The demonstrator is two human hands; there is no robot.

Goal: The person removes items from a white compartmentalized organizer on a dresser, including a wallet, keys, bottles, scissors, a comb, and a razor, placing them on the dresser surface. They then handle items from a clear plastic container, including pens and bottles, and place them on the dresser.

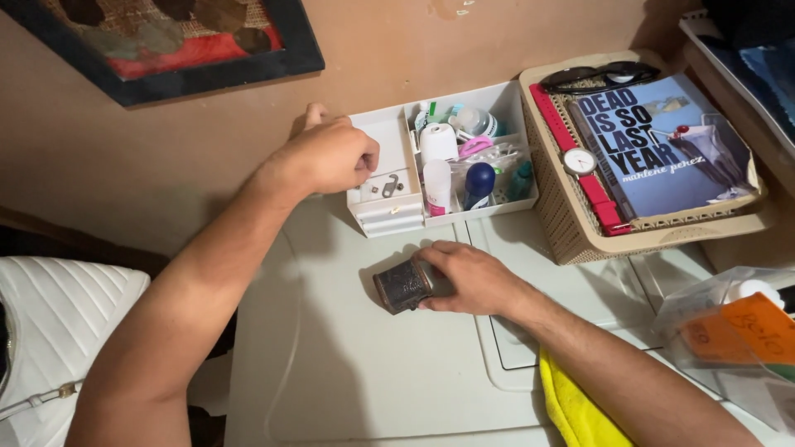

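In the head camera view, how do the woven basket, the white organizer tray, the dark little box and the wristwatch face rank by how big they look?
Largest to smallest as they look:
1. Woven basket
2. White organizer tray, not far behind
3. Dark little box, under the right hand
4. Wristwatch face

All sit at roughly similar distance, so the order seems safe.

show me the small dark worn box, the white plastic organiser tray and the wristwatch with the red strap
small dark worn box [402, 286], head view, on its top face beside the right hand [474, 277]
white plastic organiser tray [387, 217], head view, on its front left wall
wristwatch with red strap [579, 161], head view, on the round dial
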